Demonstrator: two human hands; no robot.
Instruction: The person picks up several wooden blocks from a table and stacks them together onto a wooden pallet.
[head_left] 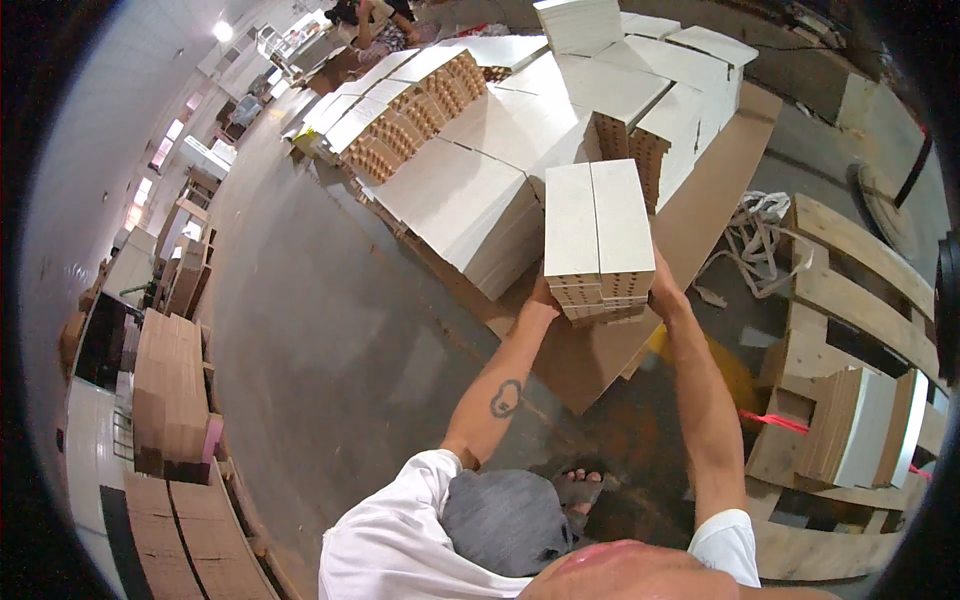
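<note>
Both my arms reach forward to a block of stacked white-topped boards (598, 220) with brown, notched ends, set in two rows side by side. My left hand (543, 298) grips its left side near the bottom. On the opposite side, my right hand (666, 288) presses against the lower right edge. Most of my fingers are hidden behind and under the block. Just beyond it rises a large pile of similar white boards (450, 195), some showing brown toothed ends. A brown cardboard sheet (585, 375) lies beneath the pile.
A wooden pallet (865, 260) stands at the right, bearing a small upright bundle of panels (865, 425). Tangled white strapping (760, 235) lies beside it. Stacked cardboard (170, 390) lines the left side. Another person (375, 25) is at the far back.
</note>
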